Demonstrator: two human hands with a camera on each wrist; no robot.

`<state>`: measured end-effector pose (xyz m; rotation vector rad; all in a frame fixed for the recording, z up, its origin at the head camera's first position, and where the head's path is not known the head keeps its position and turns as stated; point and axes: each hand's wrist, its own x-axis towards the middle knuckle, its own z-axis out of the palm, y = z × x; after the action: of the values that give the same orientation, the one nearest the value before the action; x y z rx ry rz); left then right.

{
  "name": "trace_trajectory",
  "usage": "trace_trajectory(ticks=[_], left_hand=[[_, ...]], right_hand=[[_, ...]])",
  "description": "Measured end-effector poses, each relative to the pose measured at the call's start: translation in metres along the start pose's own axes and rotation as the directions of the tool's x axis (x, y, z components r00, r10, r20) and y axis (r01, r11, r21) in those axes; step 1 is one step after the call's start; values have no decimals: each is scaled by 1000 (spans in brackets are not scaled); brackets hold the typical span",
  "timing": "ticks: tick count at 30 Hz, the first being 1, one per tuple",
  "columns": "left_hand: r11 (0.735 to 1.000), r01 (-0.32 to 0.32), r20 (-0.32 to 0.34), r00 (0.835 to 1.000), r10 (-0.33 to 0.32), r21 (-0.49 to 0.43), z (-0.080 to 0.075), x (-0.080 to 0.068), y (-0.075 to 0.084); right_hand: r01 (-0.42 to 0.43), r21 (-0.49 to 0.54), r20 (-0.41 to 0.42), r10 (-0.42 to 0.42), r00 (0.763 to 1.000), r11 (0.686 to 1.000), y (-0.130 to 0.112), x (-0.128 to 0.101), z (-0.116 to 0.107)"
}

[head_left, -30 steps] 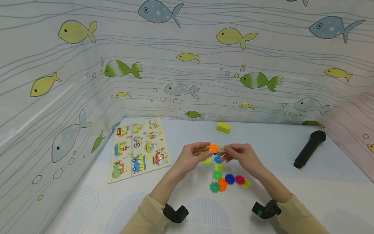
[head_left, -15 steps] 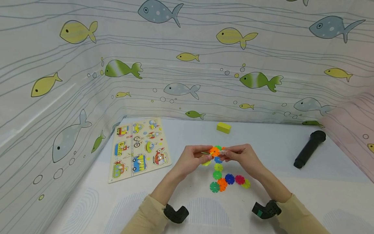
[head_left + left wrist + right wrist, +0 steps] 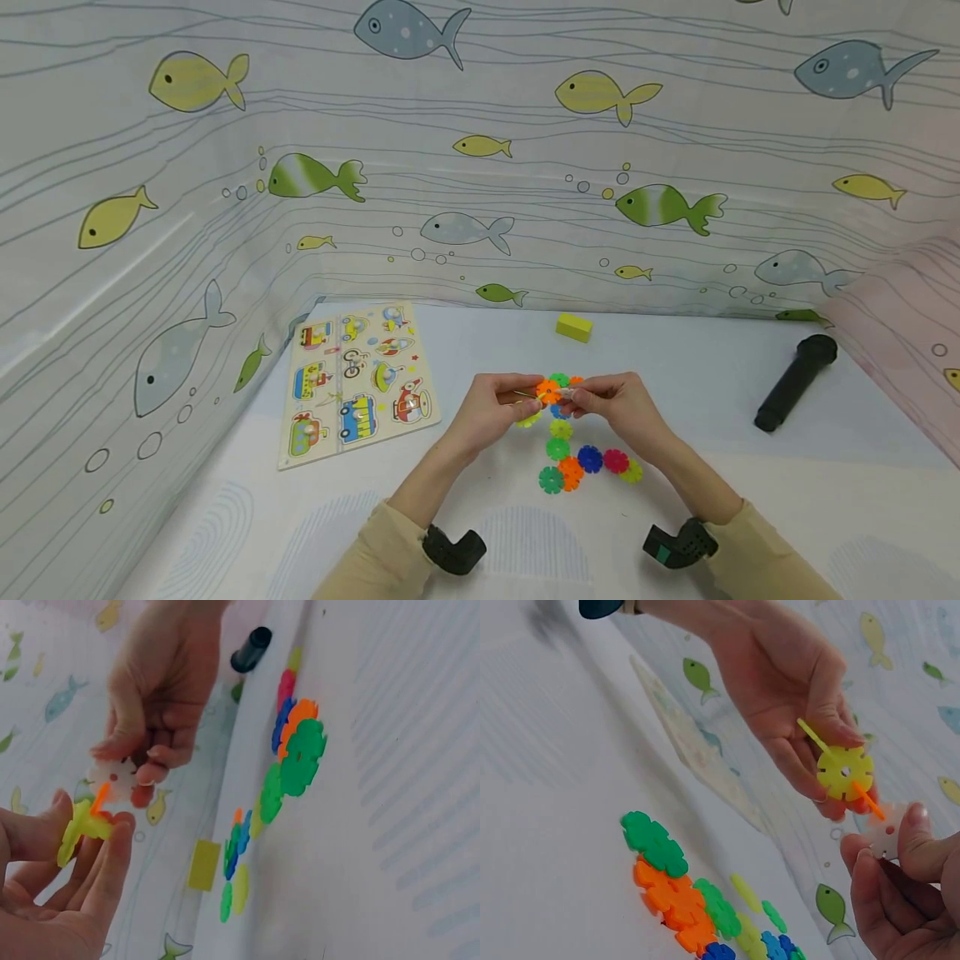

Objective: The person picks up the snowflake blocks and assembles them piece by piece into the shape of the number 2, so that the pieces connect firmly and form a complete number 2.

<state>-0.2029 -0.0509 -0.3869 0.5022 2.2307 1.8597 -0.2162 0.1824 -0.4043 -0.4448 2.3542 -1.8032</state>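
My left hand (image 3: 486, 417) pinches yellow notched plastic discs (image 3: 846, 772), two of them interlocked. From these an orange notched disc (image 3: 548, 392) sticks out toward the other hand. My right hand (image 3: 628, 410) pinches a white notched disc (image 3: 112, 780) between thumb and fingers. Its edge meets the orange disc's edge; whether the slots are engaged cannot be told. Both hands are raised over the table. Below them lies a figure of joined discs, with a light green disc (image 3: 557, 449), a dark blue disc (image 3: 590, 459) and a pink disc (image 3: 616, 461); its far end is partly hidden.
A wooden puzzle board (image 3: 360, 379) with vehicle pictures lies at the left. Behind the hands sits a yellow block (image 3: 573, 327). At the right lies a black microphone-like cylinder (image 3: 795, 383). A fish-printed curtain (image 3: 480, 192) rises along the table's back and sides.
Both hands have come slightly lower and closer together, and the right fingers have closed around the white disc beside the orange one. The figure on the table has not moved.
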Motion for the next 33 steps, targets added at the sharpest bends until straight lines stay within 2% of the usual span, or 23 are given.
trace_trajectory(ticks=[6,13,22,25,27,30,33], left_hand=[[1000,14,9,1000,-14,-9,-2,1,1],[1000,29,55,998,-29,9,-1,2,1],[1000,25,-14,1000,-25,8,-5,1,6],[1000,29,-34,999,-29,-10,-8,0,8],[999,31,-39,999,-32,-17,-9,0,8],[999,34,-37,999,-35,-20,-9,0,8],[999,37,-33,999,-37,-18,-10,-1,9]], right_hand=[[-34,31,-18,35,999,999,-1,0,3],[-52,28,-21,52,998,998,-1,0,5],[-87,-4,14,87,996,996,1,2,1],[-99,-61,79,104,991,993,9,3,-2],[-78,-128,161,99,982,989,15,4,-2],[20,-246,294,55,954,969,21,3,-1],[126,-324,388,10,922,937,23,2,2]])
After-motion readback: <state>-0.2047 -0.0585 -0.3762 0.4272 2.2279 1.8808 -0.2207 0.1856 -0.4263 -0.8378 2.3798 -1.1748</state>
